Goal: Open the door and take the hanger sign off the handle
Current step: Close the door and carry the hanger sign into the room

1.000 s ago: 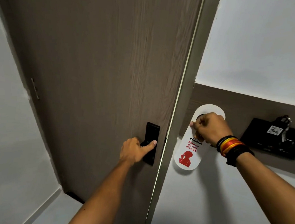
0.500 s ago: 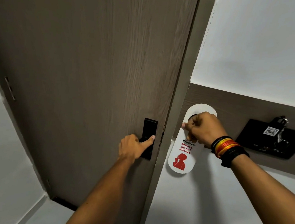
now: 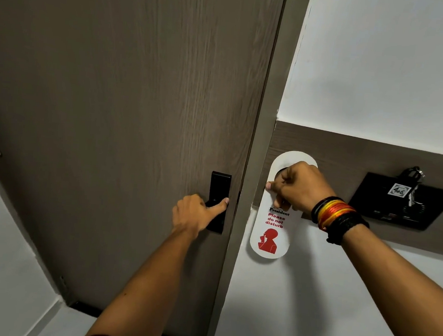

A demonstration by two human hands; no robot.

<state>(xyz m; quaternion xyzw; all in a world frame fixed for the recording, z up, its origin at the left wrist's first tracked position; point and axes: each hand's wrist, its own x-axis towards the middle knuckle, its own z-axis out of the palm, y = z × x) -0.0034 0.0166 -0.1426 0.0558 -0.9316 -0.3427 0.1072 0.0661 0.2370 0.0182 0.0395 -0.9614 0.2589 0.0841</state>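
I see the hanger sign (image 3: 271, 225) hanging clear in front of the white wall (image 3: 385, 61), just right of the door frame (image 3: 252, 170), my right hand (image 3: 297, 186) clenched around its upper part below the hole. My left hand (image 3: 197, 216) grips the black handle (image 3: 219, 194) at the door (image 3: 113, 104) edge, thumb along it. Further right, a black wall plate (image 3: 388, 206) sits well apart on the brown band.

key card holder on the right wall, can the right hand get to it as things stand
Probably yes. The card holder sits just beyond the right hand with bare wall between, but that hand is closed on the door sign, so it would need to let go first.
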